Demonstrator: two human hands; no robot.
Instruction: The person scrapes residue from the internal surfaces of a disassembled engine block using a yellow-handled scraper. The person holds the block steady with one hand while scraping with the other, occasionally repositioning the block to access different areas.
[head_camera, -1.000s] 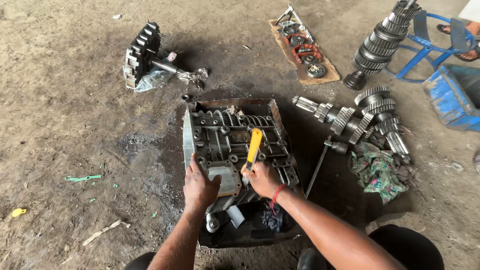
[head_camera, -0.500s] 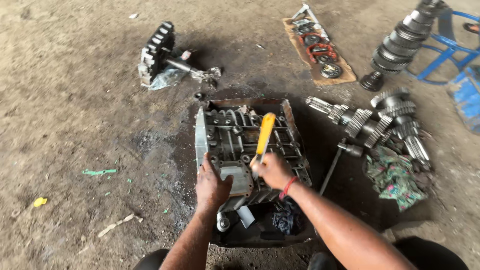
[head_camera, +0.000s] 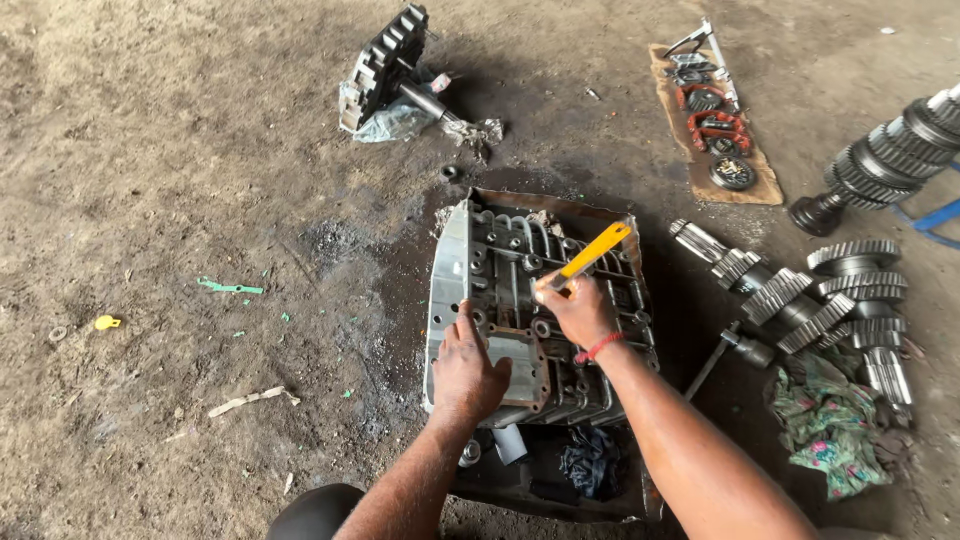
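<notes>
A grey metal gearbox housing (head_camera: 500, 270) lies flat on a dark tray (head_camera: 560, 205) on the dirt floor. My left hand (head_camera: 465, 370) presses flat on its near left part, next to a square cover plate (head_camera: 520, 365). My right hand (head_camera: 578, 308) grips a yellow-handled tool (head_camera: 594, 252), handle pointing up and right, tip down on the housing's middle. A red band circles my right wrist.
Gear shafts and loose gears (head_camera: 800, 290) lie at the right on a patterned cloth (head_camera: 830, 420). A big toothed gear with shaft (head_camera: 385, 65) rests at the back. A cardboard piece (head_camera: 715, 120) carries bearings and small parts. A dark rag (head_camera: 590, 465) sits on the tray's near edge.
The yellow tool handle has tilted from nearly upright to leaning right. My view has shifted, so the housing sits more to the right. Both hands stay on the housing.
</notes>
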